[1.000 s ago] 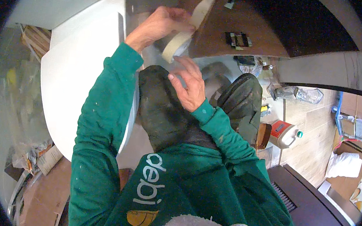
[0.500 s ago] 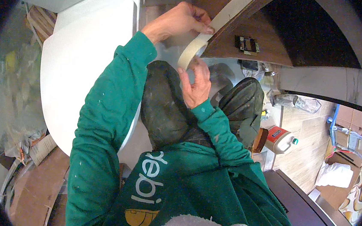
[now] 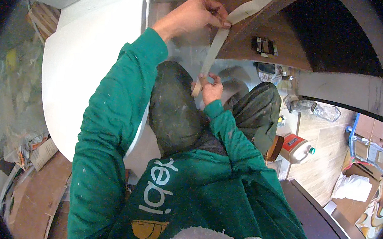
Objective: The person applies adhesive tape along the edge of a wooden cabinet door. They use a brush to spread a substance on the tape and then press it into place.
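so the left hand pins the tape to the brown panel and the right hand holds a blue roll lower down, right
Not quite: the roll in the right hand is beige, not blue. The head view shows it. The left hand does pin the tape to the brown panel.

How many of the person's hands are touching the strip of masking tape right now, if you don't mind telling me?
2. The left hand pinches the masking tape against the brown panel's edge up top; the right hand holds the roll end lower down.
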Demonstrator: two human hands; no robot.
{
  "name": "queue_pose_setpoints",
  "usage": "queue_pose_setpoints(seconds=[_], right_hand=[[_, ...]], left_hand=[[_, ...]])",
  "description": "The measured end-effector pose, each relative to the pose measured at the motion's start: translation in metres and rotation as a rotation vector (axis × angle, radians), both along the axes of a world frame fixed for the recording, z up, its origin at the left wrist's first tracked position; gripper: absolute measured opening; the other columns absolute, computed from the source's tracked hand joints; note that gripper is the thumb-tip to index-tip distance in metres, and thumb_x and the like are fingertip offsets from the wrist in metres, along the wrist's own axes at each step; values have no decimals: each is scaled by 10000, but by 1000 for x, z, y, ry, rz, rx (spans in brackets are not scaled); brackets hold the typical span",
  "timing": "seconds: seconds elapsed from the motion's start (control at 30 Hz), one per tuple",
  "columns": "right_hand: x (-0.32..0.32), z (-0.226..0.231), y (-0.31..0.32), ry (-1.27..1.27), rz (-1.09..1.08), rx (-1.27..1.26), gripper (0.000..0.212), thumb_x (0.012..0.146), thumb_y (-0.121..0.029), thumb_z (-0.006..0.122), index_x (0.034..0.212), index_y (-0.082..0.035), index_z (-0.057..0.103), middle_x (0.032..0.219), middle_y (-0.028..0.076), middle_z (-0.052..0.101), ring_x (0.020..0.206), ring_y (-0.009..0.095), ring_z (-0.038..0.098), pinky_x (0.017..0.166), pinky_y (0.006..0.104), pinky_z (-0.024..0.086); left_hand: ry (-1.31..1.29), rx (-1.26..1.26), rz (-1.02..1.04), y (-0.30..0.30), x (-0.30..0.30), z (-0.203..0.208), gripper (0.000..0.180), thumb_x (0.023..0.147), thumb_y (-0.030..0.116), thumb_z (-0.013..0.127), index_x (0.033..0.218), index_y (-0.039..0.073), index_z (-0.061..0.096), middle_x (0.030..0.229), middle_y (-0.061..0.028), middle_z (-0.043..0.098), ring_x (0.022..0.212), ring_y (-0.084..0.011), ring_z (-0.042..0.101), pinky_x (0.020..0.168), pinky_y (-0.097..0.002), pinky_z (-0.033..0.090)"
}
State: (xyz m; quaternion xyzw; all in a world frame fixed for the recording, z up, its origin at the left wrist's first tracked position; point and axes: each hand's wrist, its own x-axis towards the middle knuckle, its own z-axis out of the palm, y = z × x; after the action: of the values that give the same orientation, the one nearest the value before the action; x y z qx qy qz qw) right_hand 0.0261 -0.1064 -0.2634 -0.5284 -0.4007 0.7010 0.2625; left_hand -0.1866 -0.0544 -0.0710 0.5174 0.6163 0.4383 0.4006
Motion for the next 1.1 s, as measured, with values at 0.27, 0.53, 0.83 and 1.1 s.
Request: queue_pose_setpoints(seconds=[0.27, 0.53, 0.83, 1.1], right_hand=[[-8, -43, 15, 158, -19, 38, 319, 938, -115, 720, 1197, 27, 601, 845, 157, 705, 651, 247, 697, 554, 373, 575], [-9, -76, 25, 126, 21, -6, 293, 935, -109, 720, 1156, 69, 646, 883, 149, 704, 702, 250, 711, 579, 378, 593], [-28, -84, 14, 173, -6, -23, 256, 938, -238, 723, 1091, -32, 725, 765, 89, 711, 591, 166, 656, 495, 332, 534], [-13, -89, 22, -118, 119, 388, 245, 881, -232, 686, 1059, -85, 767, 800, 178, 730, 708, 323, 717, 652, 441, 553]], left_hand=[[-14, -53, 3, 1, -4, -4, 211, 787, 212, 821, 897, 40, 767, 811, -10, 708, 770, -122, 609, 741, -279, 481], [113, -102, 25, -13, -7, -5, 241, 738, 191, 821, 857, 13, 711, 813, 1, 680, 790, -120, 608, 806, -272, 481], [299, -213, 238, -35, 21, -85, 347, 752, 223, 743, 968, -48, 740, 959, -214, 745, 879, -350, 720, 801, -419, 565], [238, -505, 502, -56, 104, -162, 278, 795, 214, 774, 964, -7, 778, 956, -222, 753, 929, -351, 731, 822, -415, 556]])
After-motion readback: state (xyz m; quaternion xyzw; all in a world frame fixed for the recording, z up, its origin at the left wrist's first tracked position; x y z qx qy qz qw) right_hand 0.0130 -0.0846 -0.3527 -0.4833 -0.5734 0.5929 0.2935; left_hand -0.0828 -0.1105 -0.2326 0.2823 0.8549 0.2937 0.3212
